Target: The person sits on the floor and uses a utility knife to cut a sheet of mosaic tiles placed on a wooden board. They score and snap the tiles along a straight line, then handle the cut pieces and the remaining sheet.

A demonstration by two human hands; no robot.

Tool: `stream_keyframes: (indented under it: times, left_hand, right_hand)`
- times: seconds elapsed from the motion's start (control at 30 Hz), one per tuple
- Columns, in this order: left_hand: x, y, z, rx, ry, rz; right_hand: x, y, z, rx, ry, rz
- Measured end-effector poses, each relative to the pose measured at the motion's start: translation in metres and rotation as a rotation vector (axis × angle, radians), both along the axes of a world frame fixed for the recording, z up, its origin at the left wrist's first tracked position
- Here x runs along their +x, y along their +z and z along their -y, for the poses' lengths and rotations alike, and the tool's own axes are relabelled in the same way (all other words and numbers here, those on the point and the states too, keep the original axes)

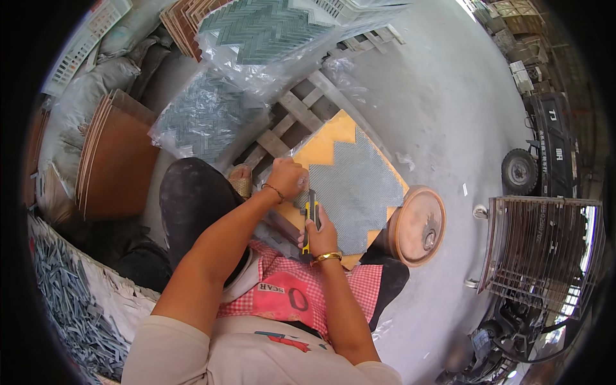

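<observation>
In my right hand is a yellow and black utility knife, its tip pointing away from me. The fingers of my left hand are curled closed at the left edge of the board; what they hold, if anything, I cannot make out. Across my lap lies an orange-yellow board. On it rests a grey mosaic tile sheet with a mesh-like surface and stepped edges. The knife is beside the sheet's lower left edge.
A round brown lidded container stands right of the board. Beyond my knees, plastic-wrapped green herringbone tile sheets lie by a wooden pallet. Brown boards lean at left, above a sack of loose tile strips. A metal rack is at right.
</observation>
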State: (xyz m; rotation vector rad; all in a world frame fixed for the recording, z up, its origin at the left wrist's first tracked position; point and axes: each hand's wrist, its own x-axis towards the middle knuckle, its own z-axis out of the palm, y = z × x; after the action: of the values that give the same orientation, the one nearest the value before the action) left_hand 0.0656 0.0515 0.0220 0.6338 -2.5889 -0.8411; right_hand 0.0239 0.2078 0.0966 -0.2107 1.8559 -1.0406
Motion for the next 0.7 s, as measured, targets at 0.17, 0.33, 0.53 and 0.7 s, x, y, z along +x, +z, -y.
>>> stream_keyframes:
  times: [0.17,0.33,0.53,0.7]
  left_hand:
    - [0.001,0.006,-0.001,0.011,0.006,0.012]
    - [0.000,0.004,-0.001,0.006,0.000,-0.023]
    - [0.001,0.004,-0.001,-0.031,-0.011,-0.011]
    - [-0.004,0.004,0.000,-0.053,-0.017,0.006]
  right_hand:
    - [-0.011,-0.001,-0.003,-0.083,-0.086,0.242]
    - [-0.019,-0.003,-0.007,-0.164,-0.150,0.418]
    - [-0.007,-0.003,0.000,-0.045,-0.045,0.159]
    - [-0.001,-0.012,0.009,0.042,0.058,-0.091]
